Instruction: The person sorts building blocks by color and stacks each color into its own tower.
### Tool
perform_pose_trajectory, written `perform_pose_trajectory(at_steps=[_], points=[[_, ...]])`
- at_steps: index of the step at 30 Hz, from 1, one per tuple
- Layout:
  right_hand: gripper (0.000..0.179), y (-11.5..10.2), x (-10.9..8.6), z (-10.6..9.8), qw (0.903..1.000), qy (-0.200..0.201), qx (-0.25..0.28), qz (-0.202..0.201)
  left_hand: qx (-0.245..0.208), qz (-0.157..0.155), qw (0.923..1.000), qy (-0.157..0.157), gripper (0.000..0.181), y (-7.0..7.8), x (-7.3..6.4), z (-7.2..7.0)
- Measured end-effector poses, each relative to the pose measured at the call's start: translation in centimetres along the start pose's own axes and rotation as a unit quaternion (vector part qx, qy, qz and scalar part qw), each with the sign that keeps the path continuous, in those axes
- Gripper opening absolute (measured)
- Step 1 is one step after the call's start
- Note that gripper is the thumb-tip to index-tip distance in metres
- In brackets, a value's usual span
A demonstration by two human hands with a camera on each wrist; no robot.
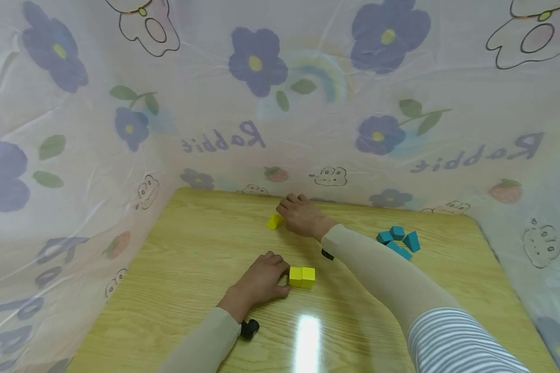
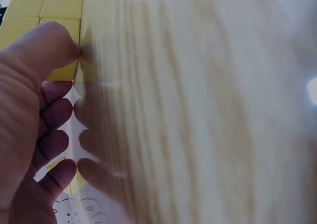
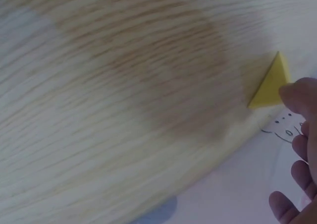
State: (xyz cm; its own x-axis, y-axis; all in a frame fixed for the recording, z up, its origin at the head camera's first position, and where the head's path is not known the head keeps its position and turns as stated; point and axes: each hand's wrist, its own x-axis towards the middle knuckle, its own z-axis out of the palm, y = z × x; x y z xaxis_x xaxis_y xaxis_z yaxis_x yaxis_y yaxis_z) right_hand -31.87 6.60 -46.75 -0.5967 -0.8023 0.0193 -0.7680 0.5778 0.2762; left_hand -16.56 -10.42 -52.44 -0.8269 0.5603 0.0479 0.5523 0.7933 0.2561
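Observation:
Two yellow cubes [image 1: 302, 277] sit side by side near the table's middle, and my left hand [image 1: 261, 280] holds the left end of the pair. Its thumb [image 2: 47, 43] lies across the near yellow face in the left wrist view, while the other fingers curl low by the tabletop. Farther off, near the back edge, my right hand [image 1: 301, 215] pinches a yellow triangular block [image 3: 271, 85] standing on the table. The right thumb rests against its side in the right wrist view; what lies behind the block is hidden.
Several blue blocks [image 1: 398, 249] lie grouped at the right, beyond the right forearm. The wooden table [image 1: 191, 248] is enclosed at the back and sides by patterned cloth [image 1: 308, 114]. A black wrist camera [image 1: 249, 329] sits by the left wrist.

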Motion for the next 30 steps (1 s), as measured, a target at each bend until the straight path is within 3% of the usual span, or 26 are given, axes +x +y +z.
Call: perform_pose_trajectory(at_steps=[14,24,30], points=[[0.039,-0.9,1.2,1.4,0.9991,-0.042,0.007,0.003,0.005,-0.01,0.9999,-0.003,0.036,-0.2,0.0,0.4],[0.025,-0.4,-1.1,2.6,0.9973,0.008,0.051,0.051,0.005,-0.003,1.0,0.004,0.035,0.2,0.1,0.5],[0.027,-0.4,-3.5,1.3,0.9923,0.047,0.078,0.084,-0.004,-0.019,0.9998,-0.006,0.039,-0.1,0.0,0.6]])
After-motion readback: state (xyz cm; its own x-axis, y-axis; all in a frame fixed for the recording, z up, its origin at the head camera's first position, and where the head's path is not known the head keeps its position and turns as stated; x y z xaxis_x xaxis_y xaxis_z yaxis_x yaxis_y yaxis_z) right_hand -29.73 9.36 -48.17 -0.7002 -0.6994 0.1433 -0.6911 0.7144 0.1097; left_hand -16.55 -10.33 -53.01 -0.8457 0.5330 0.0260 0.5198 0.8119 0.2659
